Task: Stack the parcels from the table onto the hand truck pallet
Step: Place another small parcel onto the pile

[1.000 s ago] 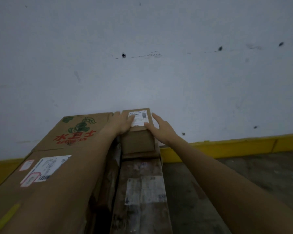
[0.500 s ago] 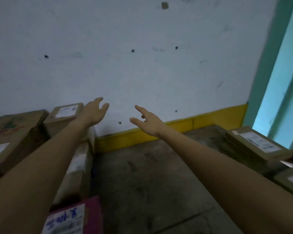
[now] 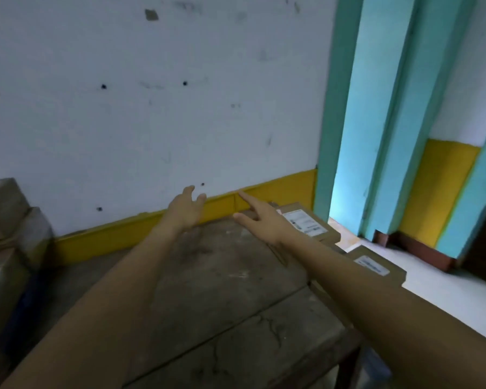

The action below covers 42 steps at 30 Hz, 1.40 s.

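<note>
- Cardboard parcel (image 3: 310, 226), flat with a white label, lies at the bench's (image 3: 222, 290) two o'clock edge; a second flat parcel (image 3: 376, 266) sits at three o'clock.
- It is probably light and stiff, and best gripped along its two long edges.
- Left hand (image 3: 185, 211) and right hand (image 3: 260, 221) reach out empty, fingers (image 3: 247, 199) spread.

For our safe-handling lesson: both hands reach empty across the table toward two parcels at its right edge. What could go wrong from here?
1. The near parcel sits at the table edge by the right forearm; a brush could knock it off.
2. The right hand is at the far parcel, the left hand farther off; a one-handed grab may slip.
</note>
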Motion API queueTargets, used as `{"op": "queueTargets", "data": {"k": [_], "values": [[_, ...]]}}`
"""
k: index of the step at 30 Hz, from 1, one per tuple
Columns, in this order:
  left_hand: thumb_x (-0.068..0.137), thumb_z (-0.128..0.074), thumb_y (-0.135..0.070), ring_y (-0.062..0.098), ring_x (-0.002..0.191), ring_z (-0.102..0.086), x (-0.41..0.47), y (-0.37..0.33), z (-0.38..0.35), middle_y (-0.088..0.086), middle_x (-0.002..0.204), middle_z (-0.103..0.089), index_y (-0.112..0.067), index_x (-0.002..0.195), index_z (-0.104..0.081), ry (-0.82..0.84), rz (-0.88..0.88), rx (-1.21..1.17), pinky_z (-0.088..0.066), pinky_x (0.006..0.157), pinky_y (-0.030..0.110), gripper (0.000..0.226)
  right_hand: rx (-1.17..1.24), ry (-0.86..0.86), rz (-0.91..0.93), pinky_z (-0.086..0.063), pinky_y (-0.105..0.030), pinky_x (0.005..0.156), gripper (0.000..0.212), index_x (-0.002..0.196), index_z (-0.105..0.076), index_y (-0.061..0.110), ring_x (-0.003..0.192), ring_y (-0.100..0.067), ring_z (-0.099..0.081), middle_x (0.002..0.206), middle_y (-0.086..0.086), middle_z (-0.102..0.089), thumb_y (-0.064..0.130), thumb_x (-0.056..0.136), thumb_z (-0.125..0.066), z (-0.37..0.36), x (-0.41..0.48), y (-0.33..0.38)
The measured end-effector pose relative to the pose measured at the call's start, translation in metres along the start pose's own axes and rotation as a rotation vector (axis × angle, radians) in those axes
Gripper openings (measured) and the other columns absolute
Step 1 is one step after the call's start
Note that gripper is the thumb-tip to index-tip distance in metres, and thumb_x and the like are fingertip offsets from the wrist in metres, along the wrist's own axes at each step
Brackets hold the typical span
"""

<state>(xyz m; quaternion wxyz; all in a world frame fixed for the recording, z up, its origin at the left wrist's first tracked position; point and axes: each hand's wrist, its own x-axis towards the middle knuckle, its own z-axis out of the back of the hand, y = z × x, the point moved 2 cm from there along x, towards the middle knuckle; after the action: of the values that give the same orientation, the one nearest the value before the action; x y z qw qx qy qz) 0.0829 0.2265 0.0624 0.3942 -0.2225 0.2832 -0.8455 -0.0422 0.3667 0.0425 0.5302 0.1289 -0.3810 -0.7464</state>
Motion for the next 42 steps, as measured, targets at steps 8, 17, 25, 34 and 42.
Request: {"op": "queueTargets", "data": {"k": [8,17,25,34,42], "values": [[0.100,-0.035,-0.034,0.028,0.142,-0.027,0.046,-0.038,-0.087,0.013,0.154,-0.025,-0.005,0.147,-0.021,0.119,-0.070,0.032,-0.023,0.113,0.034,0.058,0.039,-0.065,-0.139,-0.032,-0.039,0.108,0.062,0.148,-0.018,0.031,0.135,-0.027,-0.037,0.152,-0.005,-0.030,0.044,0.094,-0.046,0.034,0.006,-0.081],[0.100,-0.038,-0.028,0.032,0.143,-0.021,0.093,-0.046,-0.176,0.019,0.153,-0.027,-0.005,0.147,-0.022,0.231,-0.062,0.048,-0.020,0.115,0.039,0.054,-0.077,-0.098,-0.270,-0.036,-0.047,0.109,0.056,0.146,-0.026,0.028,0.134,-0.027,-0.038,0.150,-0.003,-0.035,0.045,0.094,-0.043,0.065,0.016,-0.167],[0.098,-0.038,-0.036,0.031,0.142,-0.025,0.119,-0.053,-0.240,0.015,0.153,-0.027,-0.014,0.146,-0.027,0.285,0.050,0.058,-0.023,0.115,0.049,0.054,-0.240,0.030,-0.321,-0.031,-0.049,0.110,0.061,0.147,-0.019,0.035,0.136,-0.034,-0.027,0.149,-0.010,-0.026,0.049,0.093,-0.043,0.084,0.049,-0.238],[0.096,-0.039,-0.042,0.037,0.145,-0.005,0.152,-0.048,-0.277,0.014,0.158,0.008,-0.031,0.150,-0.010,0.263,0.210,0.094,-0.016,0.115,0.051,0.062,-0.202,0.248,-0.257,-0.030,-0.047,0.111,0.065,0.147,-0.016,0.036,0.140,-0.030,-0.021,0.156,-0.003,-0.011,0.053,0.091,-0.043,0.077,0.091,-0.294],[0.096,-0.040,-0.044,0.032,0.143,-0.019,0.154,-0.047,-0.297,0.010,0.157,-0.011,-0.024,0.150,-0.010,0.195,0.218,-0.007,-0.022,0.115,0.050,0.065,-0.159,0.349,-0.222,-0.023,-0.042,0.114,0.068,0.147,-0.014,0.038,0.145,-0.024,-0.006,0.158,-0.001,0.007,0.057,0.090,-0.044,0.070,0.097,-0.309]]}}
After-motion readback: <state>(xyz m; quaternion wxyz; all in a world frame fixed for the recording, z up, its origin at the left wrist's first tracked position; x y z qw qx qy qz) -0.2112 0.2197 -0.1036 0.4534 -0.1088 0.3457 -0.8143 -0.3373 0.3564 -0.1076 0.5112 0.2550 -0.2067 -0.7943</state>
